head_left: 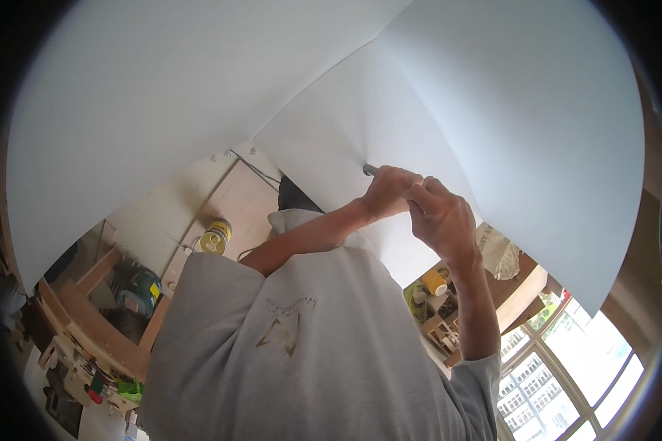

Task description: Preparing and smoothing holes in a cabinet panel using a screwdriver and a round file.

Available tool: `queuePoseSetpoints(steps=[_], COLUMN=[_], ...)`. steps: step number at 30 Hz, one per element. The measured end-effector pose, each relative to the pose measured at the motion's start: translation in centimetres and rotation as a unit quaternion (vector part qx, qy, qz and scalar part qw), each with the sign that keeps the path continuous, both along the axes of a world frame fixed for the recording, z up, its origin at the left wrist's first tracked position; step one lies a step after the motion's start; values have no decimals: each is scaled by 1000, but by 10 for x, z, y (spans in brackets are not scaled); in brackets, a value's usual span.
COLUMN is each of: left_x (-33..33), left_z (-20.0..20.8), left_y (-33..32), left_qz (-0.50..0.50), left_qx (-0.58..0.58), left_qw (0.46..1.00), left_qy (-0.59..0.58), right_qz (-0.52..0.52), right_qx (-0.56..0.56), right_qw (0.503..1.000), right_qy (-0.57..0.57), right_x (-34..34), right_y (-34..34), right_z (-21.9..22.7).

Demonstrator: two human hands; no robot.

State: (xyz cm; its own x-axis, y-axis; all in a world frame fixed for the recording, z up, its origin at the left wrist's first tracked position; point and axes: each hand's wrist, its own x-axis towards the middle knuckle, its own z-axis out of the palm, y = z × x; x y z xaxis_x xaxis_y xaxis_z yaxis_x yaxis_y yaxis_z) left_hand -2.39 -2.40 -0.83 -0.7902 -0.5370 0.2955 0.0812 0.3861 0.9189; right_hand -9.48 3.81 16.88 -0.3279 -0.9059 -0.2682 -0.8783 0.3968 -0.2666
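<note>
From the left hand (393,192) juts a dark rod (369,170).

Bare left grip (390,192) around dark cylindrical rod (370,170) by white flat panel (331,125); right grip (444,220) curled against left, contents hidden. Yellow cylindrical can (215,237) left.

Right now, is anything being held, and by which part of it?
A dark rod-like object, gripped behind its visible end by the left hand; whether the right hand also grips it cannot be told.
</note>
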Motion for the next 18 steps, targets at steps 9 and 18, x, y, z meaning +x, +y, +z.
queuePoseSetpoints(steps=[9,18], left_x=[6,0], left_z=[19,19], left_y=[3,0], left_qz=[64,56], left_qx=[40,49], left_qw=[994,993], left_qy=[79,91], right_qz=[138,121], right_qx=[31,4], right_qw=[990,992], right_qy=[9,18], right_x=[4,3], right_y=[-4,-11], right_z=[25,27])
